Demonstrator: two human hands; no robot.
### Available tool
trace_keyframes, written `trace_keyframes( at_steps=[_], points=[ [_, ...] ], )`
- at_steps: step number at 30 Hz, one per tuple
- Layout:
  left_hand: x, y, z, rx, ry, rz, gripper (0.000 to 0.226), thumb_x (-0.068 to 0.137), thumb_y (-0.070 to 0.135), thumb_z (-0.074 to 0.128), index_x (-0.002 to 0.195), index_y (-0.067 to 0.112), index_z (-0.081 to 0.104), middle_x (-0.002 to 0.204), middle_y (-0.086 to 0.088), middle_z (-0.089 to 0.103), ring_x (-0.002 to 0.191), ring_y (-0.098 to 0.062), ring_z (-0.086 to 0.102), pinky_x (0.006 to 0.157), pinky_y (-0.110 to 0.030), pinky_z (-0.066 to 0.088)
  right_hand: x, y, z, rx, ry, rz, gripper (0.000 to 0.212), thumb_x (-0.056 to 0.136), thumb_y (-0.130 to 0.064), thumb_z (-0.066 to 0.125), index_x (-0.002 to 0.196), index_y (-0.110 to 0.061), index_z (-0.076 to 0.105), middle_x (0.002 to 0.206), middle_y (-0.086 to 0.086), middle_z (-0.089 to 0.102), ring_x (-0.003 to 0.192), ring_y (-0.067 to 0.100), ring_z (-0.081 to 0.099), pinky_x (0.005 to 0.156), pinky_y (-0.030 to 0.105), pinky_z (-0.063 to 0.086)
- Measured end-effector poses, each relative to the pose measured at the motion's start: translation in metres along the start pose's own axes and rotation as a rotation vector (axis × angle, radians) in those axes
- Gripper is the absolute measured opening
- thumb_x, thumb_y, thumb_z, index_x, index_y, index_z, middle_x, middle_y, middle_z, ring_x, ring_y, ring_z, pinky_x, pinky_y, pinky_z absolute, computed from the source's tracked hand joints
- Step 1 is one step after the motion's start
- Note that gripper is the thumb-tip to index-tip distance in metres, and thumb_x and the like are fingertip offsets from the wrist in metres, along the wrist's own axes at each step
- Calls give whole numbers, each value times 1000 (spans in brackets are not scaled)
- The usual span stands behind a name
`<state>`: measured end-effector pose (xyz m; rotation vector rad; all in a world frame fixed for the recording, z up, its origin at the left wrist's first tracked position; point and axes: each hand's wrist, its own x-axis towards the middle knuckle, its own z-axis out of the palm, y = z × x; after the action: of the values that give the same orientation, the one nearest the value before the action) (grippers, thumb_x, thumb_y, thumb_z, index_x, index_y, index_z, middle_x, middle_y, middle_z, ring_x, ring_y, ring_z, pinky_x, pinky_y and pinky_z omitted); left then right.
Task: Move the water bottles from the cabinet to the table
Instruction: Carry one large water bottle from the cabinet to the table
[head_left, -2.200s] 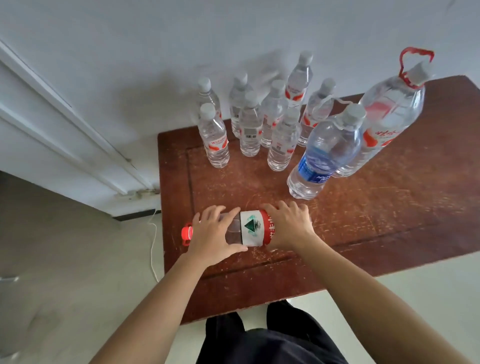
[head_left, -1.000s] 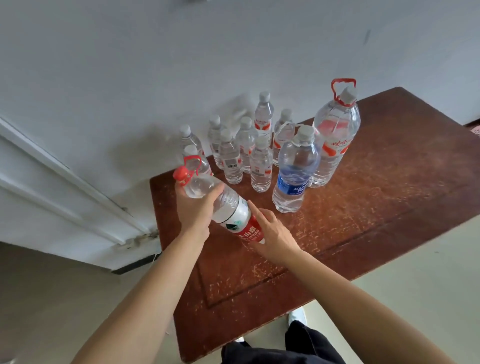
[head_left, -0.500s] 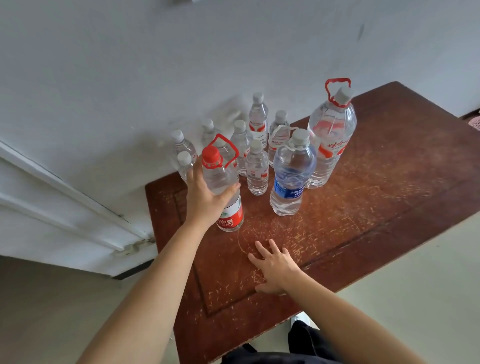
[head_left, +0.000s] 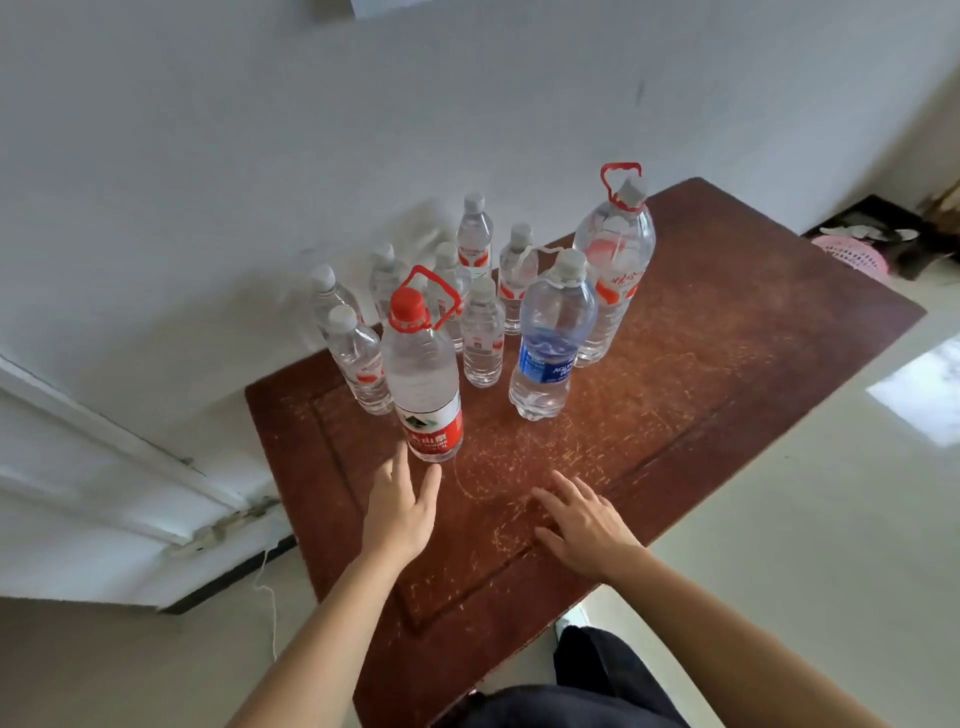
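Fingers of my left hand straight, holding nothing, tips just short of the red-capped bottle; contact or gap, can't tell. Bottle upright near table's left end. Right hand spread, empty, low over the tabletop. Table is scratched brown wood against a white wall, pale floor to the right. Behind: blue-label bottle, red-handled jug, small bottles partly hiding each other. Pink basket far right, blurry

The red-capped bottle, earlier lying in both hands, now stands upright left of frame centre; the left hand is off it, fingers straight just below.
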<state>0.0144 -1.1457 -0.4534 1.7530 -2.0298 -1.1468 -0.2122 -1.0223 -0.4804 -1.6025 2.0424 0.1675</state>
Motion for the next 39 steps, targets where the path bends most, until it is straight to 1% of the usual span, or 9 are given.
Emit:
trace_keyframes(
  at_steps=[2,6,12,19,23,26,29,34,39],
  points=[
    [-11,-23,19,142,-81,-69,70,101,57,35,159,21,20,160,-14,30,147,-29,29,115,-45,29,-19,9,13,54,31,76,63,104,-53,41,160,-35,20,170,3,9,156,31,11,123,49,23],
    [-34,-34,59,476,-160,20,67,101,62,28,158,26,25,166,-11,17,153,-28,10,118,-60,14,-67,16,47,112,74,209,62,105,-52,40,161,-33,20,170,4,8,157,30,6,126,45,16],
    [-62,7,81,567,-257,241,65,102,60,27,157,25,26,166,-10,14,154,-28,8,119,-62,11,-141,21,65,196,226,415,62,105,-55,33,161,-32,18,170,9,7,156,34,5,126,47,14],
    [-108,109,89,608,-203,600,72,99,64,19,157,23,28,166,-13,18,154,-31,10,120,-63,11,-235,48,48,289,550,647,62,105,-57,33,160,-31,25,170,11,7,156,36,6,124,48,9],
    [-217,191,134,501,-154,960,82,93,68,12,154,19,37,162,-18,25,152,-35,17,116,-67,11,-376,85,65,232,920,834,62,99,-58,35,154,-29,39,166,15,23,152,41,20,121,58,20],
    [-291,237,158,379,-91,1156,71,99,63,20,153,19,35,162,-19,23,152,-35,15,116,-68,9,-469,103,63,150,1117,890,64,100,-56,39,157,-28,33,168,14,14,155,38,10,123,57,9],
    [-422,286,206,281,-143,1348,71,99,64,20,155,22,31,164,-18,20,152,-35,13,117,-67,7,-613,120,92,66,1288,1076,67,102,-58,37,161,-29,25,170,12,6,156,35,1,124,57,4],
    [-612,333,258,92,-284,1609,68,99,62,24,156,23,30,164,-15,20,153,-32,12,119,-64,11,-807,120,143,-17,1403,1386,69,101,-60,40,161,-30,23,170,11,5,156,35,1,124,59,5],
    [-757,368,306,-55,-374,1823,65,102,57,29,155,18,33,163,-16,23,152,-33,16,118,-65,18,-952,116,196,-118,1414,1634,72,101,-59,41,162,-26,20,170,12,4,157,35,0,124,60,6]
  ],
)
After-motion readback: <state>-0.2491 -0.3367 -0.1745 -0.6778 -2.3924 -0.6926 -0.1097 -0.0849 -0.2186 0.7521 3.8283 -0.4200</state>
